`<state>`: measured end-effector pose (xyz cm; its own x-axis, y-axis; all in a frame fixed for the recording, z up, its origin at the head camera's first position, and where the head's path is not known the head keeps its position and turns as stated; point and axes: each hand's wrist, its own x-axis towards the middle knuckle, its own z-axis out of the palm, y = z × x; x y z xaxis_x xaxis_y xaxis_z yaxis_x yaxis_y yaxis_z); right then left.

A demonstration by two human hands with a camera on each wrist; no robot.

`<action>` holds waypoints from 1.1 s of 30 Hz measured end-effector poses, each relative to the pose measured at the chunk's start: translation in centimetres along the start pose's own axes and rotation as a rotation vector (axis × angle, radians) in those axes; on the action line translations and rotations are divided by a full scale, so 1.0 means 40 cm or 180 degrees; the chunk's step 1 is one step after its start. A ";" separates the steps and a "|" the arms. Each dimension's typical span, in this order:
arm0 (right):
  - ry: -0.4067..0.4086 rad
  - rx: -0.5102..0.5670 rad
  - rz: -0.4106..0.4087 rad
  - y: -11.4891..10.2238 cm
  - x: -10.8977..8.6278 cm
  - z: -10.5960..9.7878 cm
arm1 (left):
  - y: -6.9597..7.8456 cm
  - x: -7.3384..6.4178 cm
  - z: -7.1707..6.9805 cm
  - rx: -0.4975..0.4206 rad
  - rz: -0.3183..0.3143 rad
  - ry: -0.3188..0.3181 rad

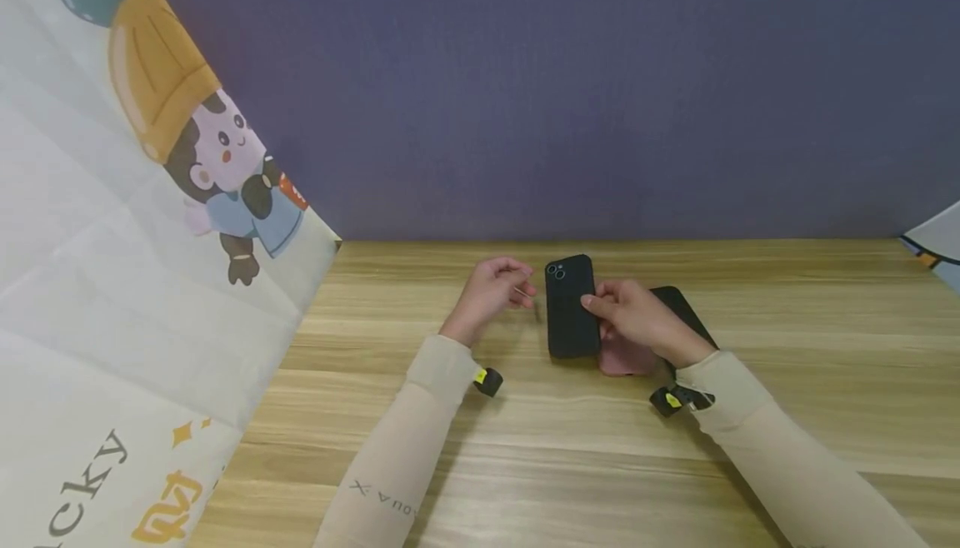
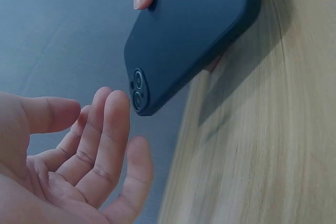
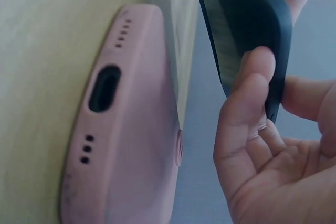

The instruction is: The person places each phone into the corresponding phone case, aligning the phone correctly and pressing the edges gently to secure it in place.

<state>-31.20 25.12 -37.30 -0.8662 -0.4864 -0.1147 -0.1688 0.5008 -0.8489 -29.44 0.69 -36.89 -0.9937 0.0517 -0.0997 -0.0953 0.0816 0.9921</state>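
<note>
A black phone (image 1: 572, 315) is held above the table by my right hand (image 1: 633, 315), thumb on its back and fingers under its screen side. Two camera lenses (image 2: 138, 88) on its back face my left hand (image 1: 497, 291). That hand is just left of the phone, fingers loosely bent and holding nothing; in the left wrist view the fingertips (image 2: 116, 100) come close to the camera corner. Below my right hand a pink phone (image 3: 139, 124) lies on the table, its charging port showing in the right wrist view. Another dark phone (image 1: 681, 308) lies partly hidden behind my right wrist.
The wood-grain table (image 1: 525, 465) ends at a dark blue-grey panel (image 1: 525, 98) at the back. A white sheet (image 1: 120, 281) with a cartoon figure hangs along the left side. Part of another printed sheet (image 1: 941, 236) shows at the right edge.
</note>
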 end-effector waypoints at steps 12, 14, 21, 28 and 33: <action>-0.0095 -0.0084 0.0034 0.007 0.005 0.023 | -0.002 0.001 -0.006 0.0039 -0.0014 0.0027; -0.0119 -0.0058 0.0047 0.006 0.006 0.025 | -0.002 0.002 -0.005 0.0051 -0.0012 0.0031; -0.0149 -0.0372 -0.0065 0.004 0.011 0.024 | -0.004 0.001 -0.001 0.0057 -0.0022 0.0047; -0.0271 -0.0378 0.0046 0.007 0.001 0.027 | -0.013 -0.007 -0.001 0.0104 -0.0005 -0.0041; -0.0369 -0.0329 0.0110 0.011 -0.003 0.035 | -0.020 -0.010 0.000 0.0106 0.0007 -0.0098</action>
<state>-30.51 24.39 -38.38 -0.8133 -0.5439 -0.2068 -0.1925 0.5868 -0.7865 -28.96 0.62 -37.64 -0.9915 0.0826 -0.1004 -0.0907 0.1145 0.9893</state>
